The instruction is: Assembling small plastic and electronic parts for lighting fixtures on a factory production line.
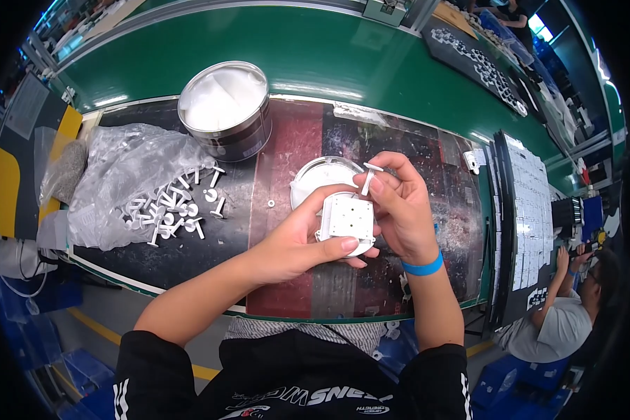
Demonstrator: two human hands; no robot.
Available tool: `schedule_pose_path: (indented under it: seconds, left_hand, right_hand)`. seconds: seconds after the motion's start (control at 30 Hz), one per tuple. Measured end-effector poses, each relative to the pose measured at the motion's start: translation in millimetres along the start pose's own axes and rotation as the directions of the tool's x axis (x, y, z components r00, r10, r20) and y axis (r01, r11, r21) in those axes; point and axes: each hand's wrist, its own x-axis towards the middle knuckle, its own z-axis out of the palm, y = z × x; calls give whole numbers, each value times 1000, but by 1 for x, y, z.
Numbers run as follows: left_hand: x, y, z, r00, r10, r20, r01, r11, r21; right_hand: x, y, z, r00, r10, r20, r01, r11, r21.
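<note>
My left hand (pixel 294 241) is closed around a white plastic housing (pixel 351 215), with its thumb across the near edge. The housing has a squarish face with several small dark holes. Just above its far right corner, my right hand (pixel 407 210) pinches a small white T-shaped plastic pin (pixel 368 179), its flat head upward and its stem pointing down. Behind the housing lies a shallow round dish or lid (pixel 323 168) with white stuff in it, partly covered by my hands. Several similar pins (pixel 168 203) lie loose at the mouth of a clear plastic bag (pixel 112 168) on the left.
A large open tin (pixel 232 150) with white contents stands at the back left. A small white ring (pixel 271 203) lies on the dark worktop (pixel 224 262). Stacked sheets of white parts (pixel 528 210) rise at the right edge. A co-worker (pixel 560 318) sits beyond them.
</note>
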Motion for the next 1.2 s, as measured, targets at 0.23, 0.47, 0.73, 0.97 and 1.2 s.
schedule_pose_path:
  seconds: [0.23, 0.47, 0.73, 0.97, 1.2]
  left_hand:
    - [0, 1, 1, 1000, -27, -9, 27, 1000, 5]
    - [1, -3, 0, 1000, -25, -13, 25, 1000, 9]
    - [1, 0, -2, 999, -38, 33, 40, 996, -80]
    - [3, -5, -3, 999, -39, 36, 40, 999, -29]
    - [1, -2, -5, 999, -15, 41, 17, 999, -41]
  right_hand:
    - [0, 1, 2, 999, 20, -40, -22, 999, -37]
    - [1, 3, 2, 998, 32, -52, -35, 998, -56]
    - [0, 4, -7, 973, -207, 102, 229, 918, -324]
    - [1, 5, -13, 941, -259, 218, 324, 875, -359]
    - [2, 6, -5, 964, -204, 172, 256, 890, -377]
